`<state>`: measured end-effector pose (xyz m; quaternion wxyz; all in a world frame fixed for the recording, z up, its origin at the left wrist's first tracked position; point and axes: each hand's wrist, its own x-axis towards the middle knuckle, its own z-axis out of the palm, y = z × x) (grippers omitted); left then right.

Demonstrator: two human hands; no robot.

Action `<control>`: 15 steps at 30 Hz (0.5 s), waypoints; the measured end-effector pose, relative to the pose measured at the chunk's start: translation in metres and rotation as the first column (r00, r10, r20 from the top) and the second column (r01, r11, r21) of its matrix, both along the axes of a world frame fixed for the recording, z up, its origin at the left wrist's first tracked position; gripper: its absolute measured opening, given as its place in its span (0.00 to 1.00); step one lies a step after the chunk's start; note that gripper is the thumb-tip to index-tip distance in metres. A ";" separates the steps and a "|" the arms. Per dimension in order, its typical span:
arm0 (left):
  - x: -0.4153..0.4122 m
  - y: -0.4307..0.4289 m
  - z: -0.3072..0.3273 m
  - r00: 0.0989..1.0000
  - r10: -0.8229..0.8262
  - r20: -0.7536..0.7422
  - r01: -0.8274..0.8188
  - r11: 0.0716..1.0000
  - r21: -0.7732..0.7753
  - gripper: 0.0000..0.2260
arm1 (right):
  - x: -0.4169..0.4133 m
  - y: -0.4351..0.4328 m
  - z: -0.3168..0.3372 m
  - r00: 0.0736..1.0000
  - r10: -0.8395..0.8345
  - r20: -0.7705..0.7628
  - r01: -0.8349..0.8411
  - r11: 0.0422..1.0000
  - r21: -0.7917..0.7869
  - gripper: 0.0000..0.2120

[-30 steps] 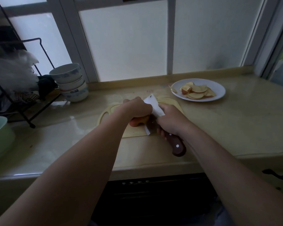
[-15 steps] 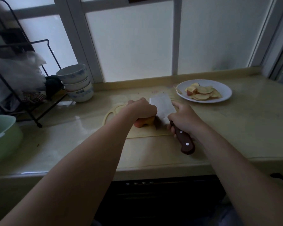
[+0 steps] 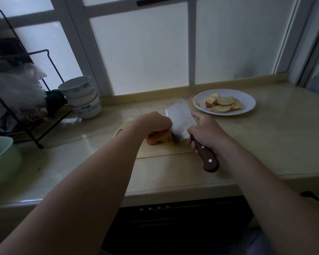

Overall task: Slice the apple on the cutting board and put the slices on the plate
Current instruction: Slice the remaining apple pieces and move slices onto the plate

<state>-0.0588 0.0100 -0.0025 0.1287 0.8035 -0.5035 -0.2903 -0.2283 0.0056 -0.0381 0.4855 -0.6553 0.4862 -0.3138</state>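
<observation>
Our left hand (image 3: 155,122) is curled down over the piece of apple (image 3: 159,138), fingers bent and pressing it onto the pale cutting board (image 3: 155,152), which lies on the beige countertop (image 3: 265,144) in front of the window. Our right hand (image 3: 206,131) grasps the cleaver (image 3: 180,118) by its brown riveted handle (image 3: 206,157), fingers wrapped round it and the forefinger stretched forward along the blade. The blade leans to the right, its edge down against the right side of the apple (whether it has entered the flesh we cannot tell).

Further back on the right stands a white plate (image 3: 247,100) with a heap of apple slices (image 3: 223,104). On the left we see stacked bowls (image 3: 81,96), a black wire rack (image 3: 26,89) and a green basin (image 3: 2,159).
</observation>
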 end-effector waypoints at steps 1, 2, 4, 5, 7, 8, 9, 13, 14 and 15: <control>-0.001 0.001 0.001 1.000 -0.001 0.021 0.001 1.000 0.007 0.07 | -0.001 0.000 0.001 1.000 -0.001 -0.003 0.001 1.000 0.004 0.36; -0.001 0.001 0.002 0.999 -0.001 0.036 0.001 1.000 0.014 0.07 | -0.001 0.000 0.001 1.000 -0.004 -0.003 0.004 1.000 0.009 0.37; -0.001 0.000 0.003 0.999 -0.001 0.036 -0.001 0.999 0.032 0.07 | -0.002 -0.001 0.003 1.000 -0.007 -0.004 0.007 1.000 0.014 0.37; -0.001 -0.001 0.002 1.000 0.003 0.023 -0.004 0.999 0.044 0.07 | -0.002 0.000 0.004 1.000 -0.005 -0.007 0.005 1.000 0.011 0.37; 0.000 -0.003 0.002 1.000 0.015 -0.006 -0.015 0.997 0.070 0.09 | -0.002 0.001 0.006 1.000 0.005 -0.014 -0.005 1.000 0.007 0.38; 0.000 -0.004 0.001 1.000 0.019 -0.025 -0.017 0.996 0.092 0.10 | -0.002 0.002 0.007 1.000 0.009 -0.017 -0.009 1.000 0.006 0.37; 0.001 -0.006 0.000 0.999 0.021 -0.041 -0.017 0.994 0.108 0.10 | -0.002 0.003 0.008 1.000 0.012 -0.020 -0.012 1.000 0.006 0.37; -0.002 -0.008 -0.001 1.000 0.027 -0.012 -0.026 0.992 0.122 0.13 | -0.001 0.004 0.010 0.999 0.020 -0.046 -0.020 1.000 -0.013 0.37; -0.004 -0.008 0.000 1.000 0.027 0.007 -0.028 0.991 0.133 0.16 | -0.001 0.004 0.011 0.998 0.023 -0.054 -0.024 1.000 -0.019 0.37; -0.006 -0.007 0.001 0.999 0.029 0.026 -0.032 0.990 0.139 0.19 | -0.001 0.004 0.013 0.998 0.027 -0.063 -0.029 0.999 -0.027 0.37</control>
